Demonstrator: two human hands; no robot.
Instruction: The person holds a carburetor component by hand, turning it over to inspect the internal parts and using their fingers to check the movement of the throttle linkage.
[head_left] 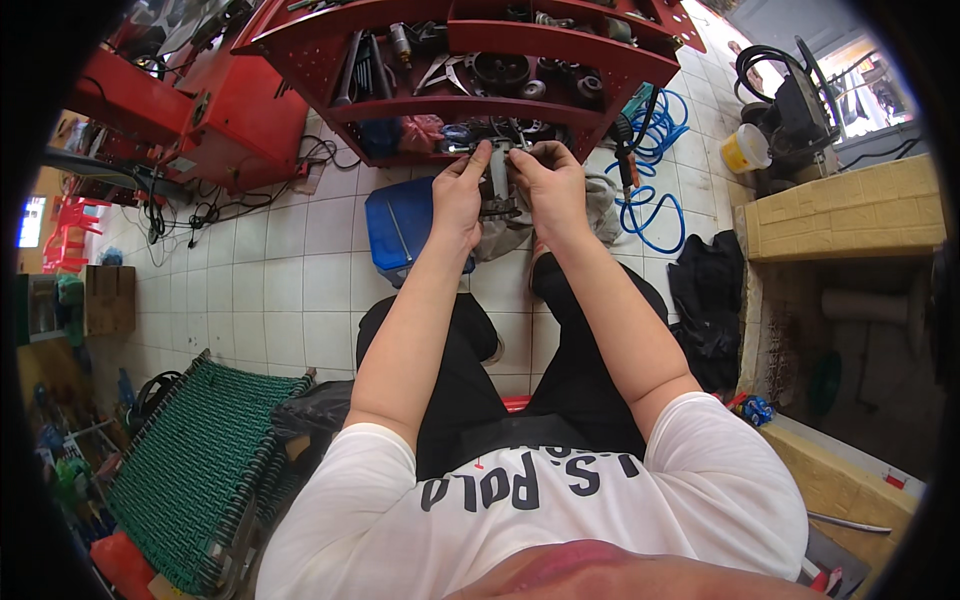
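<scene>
Both my arms reach forward over my knees to a grey metal machine part with a darker lower end; its exact kind is too small to make out. My left hand pinches it from the left, thumb and fingers closed near its upper end. From the other side, my right hand grips near the top, with its thumb and fingertips pressed together. A crumpled grey cloth lies behind and beside the right hand. Close to the left hand stands a blue plastic box.
Ahead rises a red tool cabinet with metal parts on its shelves. Coiled blue hose and a white-and-yellow bucket are to the right. Red machinery and loose cables lie left, with a green woven folding bed nearer me.
</scene>
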